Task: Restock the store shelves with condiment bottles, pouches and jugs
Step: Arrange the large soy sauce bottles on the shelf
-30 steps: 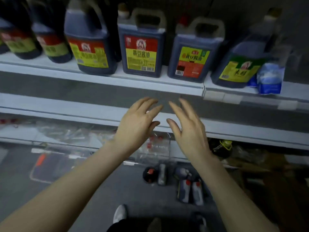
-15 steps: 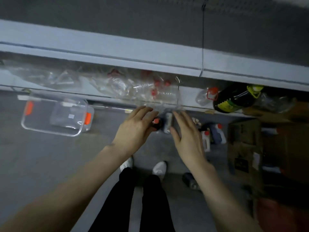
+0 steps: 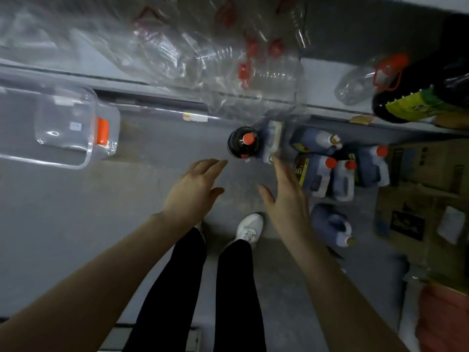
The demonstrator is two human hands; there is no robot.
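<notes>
On the grey floor stands a dark round bottle (image 3: pixel 243 143) with a red cap, and a pale-handled jug (image 3: pixel 272 141) is right beside it. Several blue-grey jugs (image 3: pixel 337 171) with red or white caps cluster to the right. My left hand (image 3: pixel 196 185) hovers open just below the dark bottle, fingers spread and touching nothing. My right hand (image 3: pixel 286 191) is open too, its fingertips close to the pale-handled jug; whether they touch it I cannot tell. Both hands are empty.
The bottom shelf (image 3: pixel 319 72) holds clear empty bottles (image 3: pixel 228 62) with red caps in plastic wrap and a dark jug with a yellow label (image 3: pixel 418 97). A clear plastic bin (image 3: pixel 63 123) sits left on the floor. Cardboard boxes (image 3: pixel 426 189) lie at right. My shoes (image 3: pixel 248 229) are below.
The view has swung down from the upper shelf of jugs to the floor. Both open hands have dropped toward the bottles standing on the floor.
</notes>
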